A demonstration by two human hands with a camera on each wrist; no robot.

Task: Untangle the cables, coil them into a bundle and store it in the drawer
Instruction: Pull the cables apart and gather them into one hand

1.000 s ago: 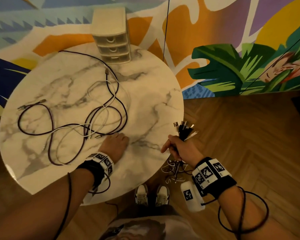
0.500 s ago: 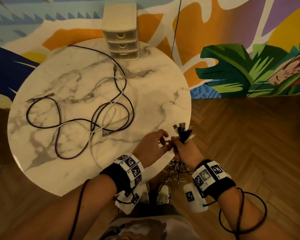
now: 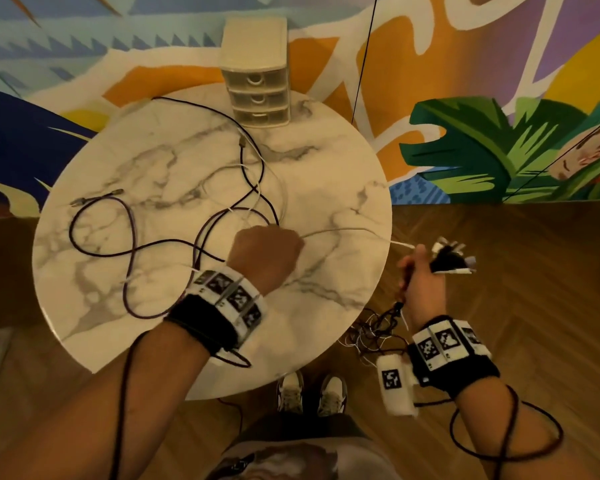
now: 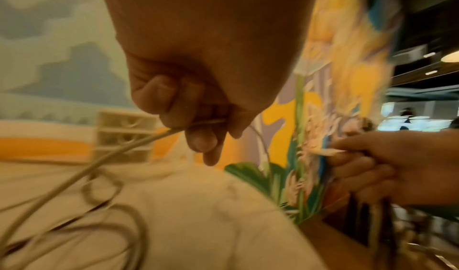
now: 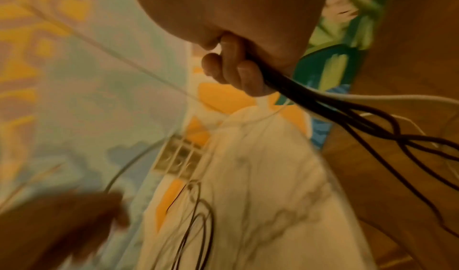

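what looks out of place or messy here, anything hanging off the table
Yes. A tangle of dark and white cables dangles below the right hand, off the table edge. More dark cables sprawl in crossed loops on the marble top. A white cable spans from the left hand toward the right.

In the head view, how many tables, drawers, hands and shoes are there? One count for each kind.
Round white marble table: 1
Beige plastic drawers: 3
Hands: 2, the left hand pinching a thin white cable, the right hand gripping a dark cable bundle
White shoes: 2
Total: 8
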